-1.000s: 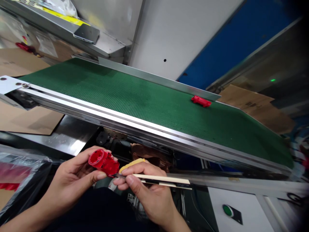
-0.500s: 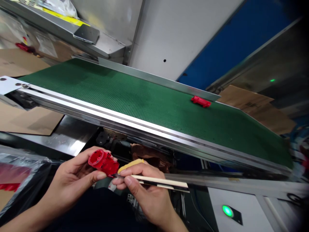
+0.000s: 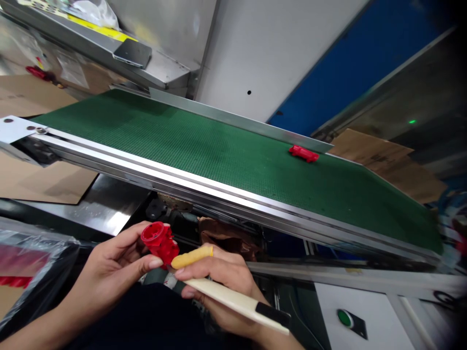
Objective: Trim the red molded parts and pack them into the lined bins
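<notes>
My left hand [image 3: 109,267] is closed around a red plastic part [image 3: 160,245], a hollow cylinder-like piece with its round open end tilted up toward me. Thumb and fingers pinch it from the left side. In my right hand [image 3: 226,279] I grip a cream-handled knife [image 3: 222,291] with a black end piece. A yellow finger cot [image 3: 193,256] covers one finger of that hand, and its tip touches or nearly touches the lower right side of the red part. The knife's blade is hidden behind my fingers.
Ahead runs a green conveyor belt [image 3: 204,141] with a metal edge rail; another red part [image 3: 303,153] lies on it. A phone [image 3: 133,52] rests on the metal shelf. Left are cardboard [image 3: 47,182] and a plastic-lined box [image 3: 32,243]. A green button [image 3: 345,318] sits at lower right.
The red part has turned more upright in my left hand. My right hand has rolled, so the knife handle now shows its broad side and points lower right. The button's green light went out.
</notes>
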The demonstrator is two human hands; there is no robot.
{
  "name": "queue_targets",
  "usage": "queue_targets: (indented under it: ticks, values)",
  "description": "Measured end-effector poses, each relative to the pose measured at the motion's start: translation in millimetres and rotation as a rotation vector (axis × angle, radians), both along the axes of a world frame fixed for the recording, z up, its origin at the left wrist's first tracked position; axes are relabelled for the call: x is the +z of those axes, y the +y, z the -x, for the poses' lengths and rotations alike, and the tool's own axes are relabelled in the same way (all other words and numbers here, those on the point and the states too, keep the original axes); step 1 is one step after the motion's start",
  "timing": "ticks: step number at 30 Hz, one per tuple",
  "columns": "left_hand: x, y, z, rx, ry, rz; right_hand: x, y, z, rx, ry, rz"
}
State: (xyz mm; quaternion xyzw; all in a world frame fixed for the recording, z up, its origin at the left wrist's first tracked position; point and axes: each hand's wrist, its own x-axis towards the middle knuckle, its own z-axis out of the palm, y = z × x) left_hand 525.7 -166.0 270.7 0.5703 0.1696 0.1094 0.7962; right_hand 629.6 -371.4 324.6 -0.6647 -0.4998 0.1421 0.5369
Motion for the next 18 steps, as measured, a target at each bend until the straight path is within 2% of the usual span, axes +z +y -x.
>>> queue_targets:
  ticks: [7,13,16,18]
  values:
    - [-0.4,-0.9,-2.8,-0.055,0.059,0.135,3.4,3.5,-8.1,0.089,-0.02,-0.001]
    - [-11.6,4.0,-6.1,-0.171,0.113,0.261,3.9,3.8,-16.3,0.166,-0.039,0.041]
    - [-15.0,3.6,-5.7,-0.244,0.137,0.331,3.6,4.1,-20.6,0.255,-0.104,0.03]
    - [-13.6,1.8,-5.1,-0.289,0.154,0.395,4.1,5.0,-20.2,0.284,-0.22,0.034]
